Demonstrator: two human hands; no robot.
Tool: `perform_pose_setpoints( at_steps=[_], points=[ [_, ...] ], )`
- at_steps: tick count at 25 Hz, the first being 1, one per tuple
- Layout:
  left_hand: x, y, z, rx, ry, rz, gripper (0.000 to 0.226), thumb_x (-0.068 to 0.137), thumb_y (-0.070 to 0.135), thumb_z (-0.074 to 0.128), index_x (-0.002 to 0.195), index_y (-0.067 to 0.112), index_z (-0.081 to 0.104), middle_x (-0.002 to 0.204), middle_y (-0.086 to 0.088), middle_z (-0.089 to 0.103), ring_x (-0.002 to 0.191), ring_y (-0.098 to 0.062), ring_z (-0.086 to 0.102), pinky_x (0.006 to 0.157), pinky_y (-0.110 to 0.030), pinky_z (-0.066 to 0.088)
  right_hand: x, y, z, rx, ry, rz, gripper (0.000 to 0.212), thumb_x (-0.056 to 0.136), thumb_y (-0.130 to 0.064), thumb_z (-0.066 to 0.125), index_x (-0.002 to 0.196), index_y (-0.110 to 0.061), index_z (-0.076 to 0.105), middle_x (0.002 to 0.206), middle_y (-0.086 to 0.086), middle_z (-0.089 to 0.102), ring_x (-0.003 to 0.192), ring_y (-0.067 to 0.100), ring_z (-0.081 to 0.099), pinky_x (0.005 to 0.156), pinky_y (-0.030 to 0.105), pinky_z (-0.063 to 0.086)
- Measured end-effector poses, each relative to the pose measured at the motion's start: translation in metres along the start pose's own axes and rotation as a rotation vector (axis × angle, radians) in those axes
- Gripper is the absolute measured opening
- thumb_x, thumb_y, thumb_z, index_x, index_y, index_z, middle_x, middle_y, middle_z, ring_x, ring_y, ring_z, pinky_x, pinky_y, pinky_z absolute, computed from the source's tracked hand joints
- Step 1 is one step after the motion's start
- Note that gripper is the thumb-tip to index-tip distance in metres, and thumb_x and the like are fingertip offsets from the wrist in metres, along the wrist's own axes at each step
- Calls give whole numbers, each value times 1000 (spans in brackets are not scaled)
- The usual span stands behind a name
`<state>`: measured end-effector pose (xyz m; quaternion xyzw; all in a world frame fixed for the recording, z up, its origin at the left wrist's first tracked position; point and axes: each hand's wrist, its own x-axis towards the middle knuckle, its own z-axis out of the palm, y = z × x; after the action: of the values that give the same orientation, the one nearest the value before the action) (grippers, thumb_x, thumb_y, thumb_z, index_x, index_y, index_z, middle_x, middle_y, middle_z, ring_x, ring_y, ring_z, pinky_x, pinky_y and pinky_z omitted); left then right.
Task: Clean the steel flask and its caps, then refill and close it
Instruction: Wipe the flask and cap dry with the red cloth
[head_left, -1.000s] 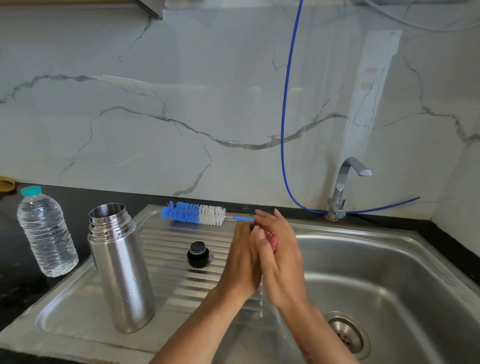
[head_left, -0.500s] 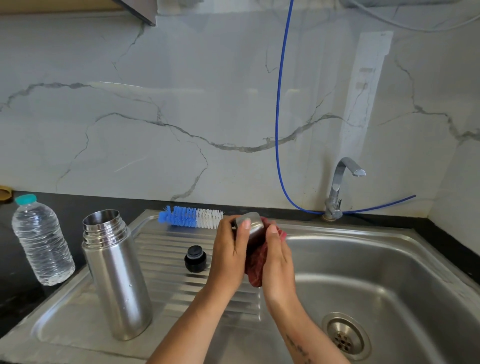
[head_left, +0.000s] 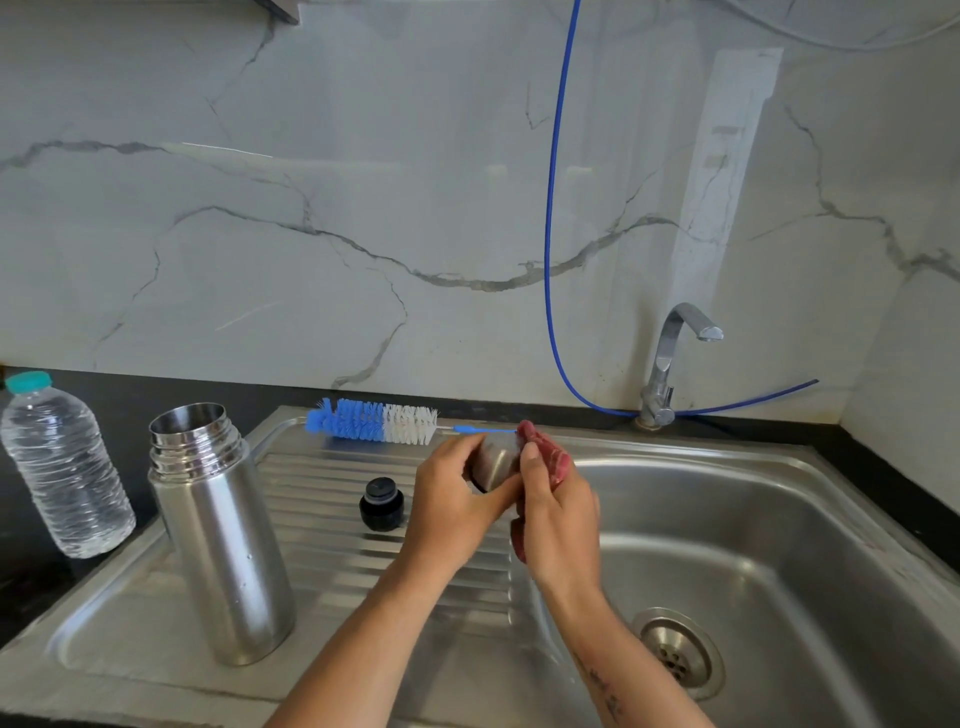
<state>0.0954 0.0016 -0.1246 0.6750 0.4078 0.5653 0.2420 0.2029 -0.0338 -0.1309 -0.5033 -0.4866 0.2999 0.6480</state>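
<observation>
Steel cap (head_left: 496, 460) w/ red cloth (head_left: 550, 457)

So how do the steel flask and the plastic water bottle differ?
The steel flask is open, its cap off; the plastic water bottle is shut with a teal cap. The flask is opaque and stands on the drainboard; the bottle is clear, on the black counter. Both stand upright.

No text, label, brand or number is legible on anything in view, the clear water bottle (head_left: 62, 467) included.
</observation>
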Motion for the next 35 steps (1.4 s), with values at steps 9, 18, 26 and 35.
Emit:
perform_pose_setpoints(
  at_steps=[9, 18, 26, 35],
  points=[
    [-4, 5, 7, -29, 85, -114, 40, 66, 51, 85, 86, 21, 67, 71, 1, 63, 65, -17, 60, 62, -34, 53, 0, -17, -7, 124, -20, 56, 32, 103, -53, 43, 116, -44, 71, 60, 9, 42, 52, 25, 38, 53, 36, 34],
    [12, -8, -6, -518, 68, -673, 32, 91, 23, 73, 113, 3, 61, 103, -22, 74, 89, -32, 72, 79, -42, 62, 10, -20, -17, 150, 197, 268, 40, 104, -42, 51, 91, -15, 78, 78, 9, 78, 76, 32, 77, 75, 56, 62],
    [3, 6, 0, -18, 44, -484, 48, 104, 59, 38, 104, 14, 56, 91, 6, 62, 81, -2, 57, 68, -20, 43, -6, -7, 7, -41, -107, 41, 35, 101, -51, 51, 101, -24, 74, 57, -1, 58, 52, 20, 49, 54, 44, 46],
    [2, 3, -2, 74, 58, -373, 57, 108, 50, 28, 67, 14, 44, 65, 0, 53, 66, -18, 52, 66, -38, 41, 2, -16, -7, 133, -341, 231, 54, 104, -40, 55, 88, 11, 62, 73, 15, 69, 62, 27, 60, 55, 33, 48]
  ],
)
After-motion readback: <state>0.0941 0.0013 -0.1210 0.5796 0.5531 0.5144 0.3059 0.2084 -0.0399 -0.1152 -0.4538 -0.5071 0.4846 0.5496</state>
